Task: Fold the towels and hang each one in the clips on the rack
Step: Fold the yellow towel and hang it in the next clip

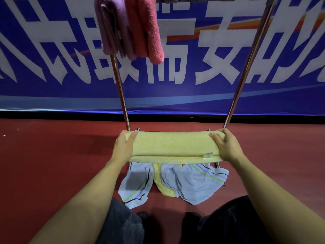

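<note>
The yellow towel point(174, 147) is soft, light terry, folded into a long band; I judge it will sag in the middle unless held at both ends. It stretches flat between my hands. My left hand point(123, 147) pinches one end, thumb on top; my right hand point(226, 147) grips the other end. Under my grip lies a heap of striped towels point(193, 184). Above hang a pink towel point(146, 27) and a purple towel point(110, 29) on the rack point(246, 67).

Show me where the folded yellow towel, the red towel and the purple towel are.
folded yellow towel point(174, 145): head view, middle of its top face.
red towel point(146, 27): head view, middle of the hanging fold.
purple towel point(110, 27): head view, middle of the hanging fold.
</note>
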`<state>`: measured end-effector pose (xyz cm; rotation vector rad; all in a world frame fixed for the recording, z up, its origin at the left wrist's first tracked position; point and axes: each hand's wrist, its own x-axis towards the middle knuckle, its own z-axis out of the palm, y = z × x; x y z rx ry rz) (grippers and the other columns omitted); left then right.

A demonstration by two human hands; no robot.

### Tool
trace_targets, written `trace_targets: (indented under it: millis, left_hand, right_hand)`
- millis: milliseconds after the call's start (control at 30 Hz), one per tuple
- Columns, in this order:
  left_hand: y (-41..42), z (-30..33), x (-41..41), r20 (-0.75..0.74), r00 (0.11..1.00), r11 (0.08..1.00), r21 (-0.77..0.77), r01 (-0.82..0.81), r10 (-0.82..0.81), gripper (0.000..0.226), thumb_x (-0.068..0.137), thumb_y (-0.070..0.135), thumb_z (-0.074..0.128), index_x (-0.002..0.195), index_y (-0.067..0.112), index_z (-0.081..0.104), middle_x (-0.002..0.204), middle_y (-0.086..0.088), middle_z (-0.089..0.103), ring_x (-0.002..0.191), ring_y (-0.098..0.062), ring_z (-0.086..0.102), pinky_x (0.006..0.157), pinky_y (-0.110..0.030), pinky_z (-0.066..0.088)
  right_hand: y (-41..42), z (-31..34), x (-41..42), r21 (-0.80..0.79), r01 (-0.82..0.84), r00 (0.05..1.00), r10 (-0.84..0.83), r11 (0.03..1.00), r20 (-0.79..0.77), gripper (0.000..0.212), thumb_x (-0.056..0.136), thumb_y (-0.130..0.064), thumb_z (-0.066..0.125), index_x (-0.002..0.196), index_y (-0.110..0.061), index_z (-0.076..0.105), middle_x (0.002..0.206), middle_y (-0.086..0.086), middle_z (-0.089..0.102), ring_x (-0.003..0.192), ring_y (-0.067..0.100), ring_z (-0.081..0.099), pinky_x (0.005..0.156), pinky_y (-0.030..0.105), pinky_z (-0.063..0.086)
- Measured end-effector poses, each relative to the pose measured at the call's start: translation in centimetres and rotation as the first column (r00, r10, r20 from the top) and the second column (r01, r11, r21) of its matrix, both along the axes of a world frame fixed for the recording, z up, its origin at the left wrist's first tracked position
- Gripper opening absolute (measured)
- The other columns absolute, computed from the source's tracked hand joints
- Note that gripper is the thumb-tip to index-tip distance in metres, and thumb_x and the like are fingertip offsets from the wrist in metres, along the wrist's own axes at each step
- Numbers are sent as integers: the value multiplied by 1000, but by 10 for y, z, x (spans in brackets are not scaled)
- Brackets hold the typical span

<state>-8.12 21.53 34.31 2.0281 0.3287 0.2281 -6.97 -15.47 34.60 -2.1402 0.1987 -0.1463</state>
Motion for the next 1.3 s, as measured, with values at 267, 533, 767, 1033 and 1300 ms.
trace_targets:
  millis: [267,533,767,1033,1300]
  left_hand:
    - [-3,2,-1,-2,996,989,-118,-94,94,38,98,49,62,98,12,67,87,-8,66,77,-20,55,69,-35,44]
    - [-20,5,-5,51,989,985,-92,145,-141,28,97,36,69,93,8,65,81,-3,62,74,-12,52,68,-27,43]
    - [-44,4,-1,37,920,919,-45,391,-390,14,98,36,68,94,22,67,88,-9,69,78,-11,58,75,-31,48]
    - [-48,-18,-5,-428,606,373,511,774,-671,30,93,67,55,99,38,52,76,0,63,78,-26,60,73,-40,49]
    - [-41,0,-13,-397,604,284,619,732,-691,36,92,70,52,101,36,54,68,0,55,74,-26,57,63,-36,40]
  right_hand:
    - [7,-8,-1,33,17,1000,-18,999,23,23,98,-35,64,99,-12,61,85,-5,64,78,15,58,66,32,43]
    - [-4,-37,7,-120,-127,958,90,985,-272,31,93,-41,69,103,-11,63,96,6,68,91,28,64,78,37,51]
    - [3,-42,1,-172,-189,937,125,967,-326,27,90,-35,75,101,-11,68,81,-7,67,71,12,62,63,24,44]
    - [50,-35,-17,55,-566,750,542,822,-379,39,81,-29,85,113,-26,62,98,-7,71,84,10,66,85,24,52]
    - [90,-42,-27,89,-737,576,692,670,-436,73,77,-36,88,140,-30,51,137,-14,58,127,8,53,100,18,42]
